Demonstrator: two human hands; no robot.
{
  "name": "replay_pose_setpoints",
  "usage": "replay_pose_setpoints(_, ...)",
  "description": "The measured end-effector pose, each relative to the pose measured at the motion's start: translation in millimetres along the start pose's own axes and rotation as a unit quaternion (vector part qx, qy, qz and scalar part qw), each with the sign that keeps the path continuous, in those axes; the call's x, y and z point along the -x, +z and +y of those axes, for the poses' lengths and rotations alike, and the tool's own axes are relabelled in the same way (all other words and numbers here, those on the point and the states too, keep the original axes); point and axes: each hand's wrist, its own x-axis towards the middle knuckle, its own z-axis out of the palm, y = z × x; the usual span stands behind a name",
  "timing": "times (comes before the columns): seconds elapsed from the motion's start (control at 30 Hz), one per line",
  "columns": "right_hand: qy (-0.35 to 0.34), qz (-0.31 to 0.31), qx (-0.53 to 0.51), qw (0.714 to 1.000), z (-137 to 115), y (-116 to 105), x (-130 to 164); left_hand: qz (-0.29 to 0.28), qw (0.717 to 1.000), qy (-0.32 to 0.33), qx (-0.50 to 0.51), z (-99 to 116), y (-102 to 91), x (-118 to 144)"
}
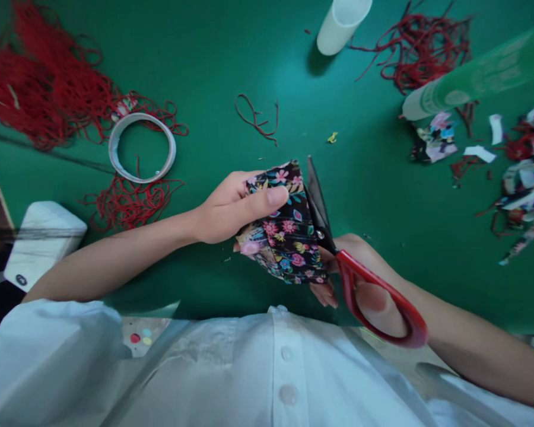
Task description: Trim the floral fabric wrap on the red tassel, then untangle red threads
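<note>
Left hand (225,207) pinches the floral cloth (291,240); right hand (355,252) grips scissors (345,265); best hold the cloth taut, snipping slowly.

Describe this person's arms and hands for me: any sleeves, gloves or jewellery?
The left hand and right hand are human and ungloved. No watch or bracelet shows on either wrist; some fingers are hidden, so I can't rule out rings. The forearms are bare below loose, pale bluish-white sleeves.
</note>
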Motion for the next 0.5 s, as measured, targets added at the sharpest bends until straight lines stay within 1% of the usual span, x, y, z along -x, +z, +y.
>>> replay_pose_setpoints(0.1, -0.003, 0.005, 0.008, 1.000, -1.3, -0.7, 1.0, 0.036, 0.999, 0.000, -0.007, 0.0, -0.9, 0.0)
replay_pose_setpoints(0.17, -0.014, 0.009, 0.010, 1.000, -3.1, -0.5, 0.9, 0.041, 0.999, -0.003, -0.022, -0.8, -2.5, 0.5)
replay_pose_setpoints(0.3, -0.017, 0.005, 0.021, 1.000, -5.4, 0.5, -1.0, 0.017, 0.999, -0.010, -0.028, -4.7, -5.0, 3.1)
replay_pose_setpoints(0.4, -0.016, 0.004, 0.011, 1.000, -2.9, 0.7, -1.1, -0.001, 1.000, 0.006, -0.009, -7.9, -5.7, 4.6)
replay_pose_setpoints(0.5, -0.041, -0.009, 0.041, 0.998, -2.3, 0.3, -0.2, -0.029, 0.999, 0.013, 0.009, -9.7, -6.1, 4.6)
